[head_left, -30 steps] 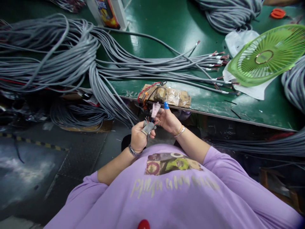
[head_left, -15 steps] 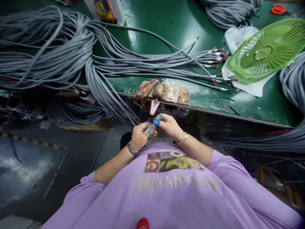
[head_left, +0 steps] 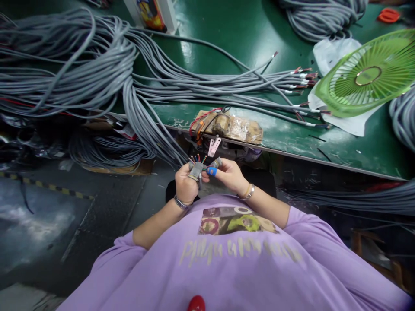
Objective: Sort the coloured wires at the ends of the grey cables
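Several thin coloured wires [head_left: 198, 158] fan out from the end of a grey cable, just in front of the bench edge. My left hand [head_left: 189, 181] is closed around that cable end, its thumb and a finger wrapped in grey tape. Beside it, my right hand [head_left: 228, 174] pinches at a wire on the right of the fan; blue tape covers its thumb and grey tape a fingertip. Just above the hands hangs a pale pink clip [head_left: 214, 147]. The rest of the held cable is mostly hidden by my left hand.
Grey cable bundles [head_left: 94, 82] lie on the green bench [head_left: 210, 58], their stripped ends reaching right. A taped cardboard block [head_left: 240, 128] with red and black leads sits at the front edge. A green fan [head_left: 366, 77] rests at right, near red-orange scissors [head_left: 388, 16].
My left hand has turned, so the coloured wires now spread more visibly above its thumb. The hands have moved slightly apart, and the pink clip looks tilted differently. The view has shifted a little.
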A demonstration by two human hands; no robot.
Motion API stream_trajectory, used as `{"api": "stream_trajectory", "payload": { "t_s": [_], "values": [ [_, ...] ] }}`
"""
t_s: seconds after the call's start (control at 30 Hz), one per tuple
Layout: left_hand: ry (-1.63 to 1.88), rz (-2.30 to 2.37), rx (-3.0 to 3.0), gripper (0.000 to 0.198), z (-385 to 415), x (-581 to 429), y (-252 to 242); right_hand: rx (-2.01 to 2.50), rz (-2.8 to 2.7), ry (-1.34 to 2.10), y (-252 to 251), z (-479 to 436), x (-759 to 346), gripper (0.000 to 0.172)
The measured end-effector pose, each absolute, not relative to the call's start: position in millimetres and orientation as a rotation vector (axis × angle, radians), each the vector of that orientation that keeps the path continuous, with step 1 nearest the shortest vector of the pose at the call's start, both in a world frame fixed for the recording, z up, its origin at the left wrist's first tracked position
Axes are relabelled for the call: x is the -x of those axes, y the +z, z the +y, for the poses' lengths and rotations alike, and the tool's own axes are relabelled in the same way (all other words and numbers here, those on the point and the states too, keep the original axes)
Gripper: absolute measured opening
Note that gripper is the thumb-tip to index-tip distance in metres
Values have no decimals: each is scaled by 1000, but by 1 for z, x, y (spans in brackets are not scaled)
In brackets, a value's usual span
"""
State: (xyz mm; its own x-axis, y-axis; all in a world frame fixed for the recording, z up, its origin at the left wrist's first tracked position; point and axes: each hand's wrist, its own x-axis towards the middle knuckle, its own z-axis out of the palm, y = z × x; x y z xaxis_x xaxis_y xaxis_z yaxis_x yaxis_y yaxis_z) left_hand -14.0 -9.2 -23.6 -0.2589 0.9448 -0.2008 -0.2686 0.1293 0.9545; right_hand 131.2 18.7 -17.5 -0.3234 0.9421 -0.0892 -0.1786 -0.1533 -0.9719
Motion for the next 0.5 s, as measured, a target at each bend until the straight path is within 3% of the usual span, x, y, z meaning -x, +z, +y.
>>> {"api": "stream_trajectory", "payload": {
  "t_s": [0.5],
  "values": [
    [1335,1288,-1034,28,-17,19,-27,1099,-950,1903,-8,30,-121,52]
  ]
}}
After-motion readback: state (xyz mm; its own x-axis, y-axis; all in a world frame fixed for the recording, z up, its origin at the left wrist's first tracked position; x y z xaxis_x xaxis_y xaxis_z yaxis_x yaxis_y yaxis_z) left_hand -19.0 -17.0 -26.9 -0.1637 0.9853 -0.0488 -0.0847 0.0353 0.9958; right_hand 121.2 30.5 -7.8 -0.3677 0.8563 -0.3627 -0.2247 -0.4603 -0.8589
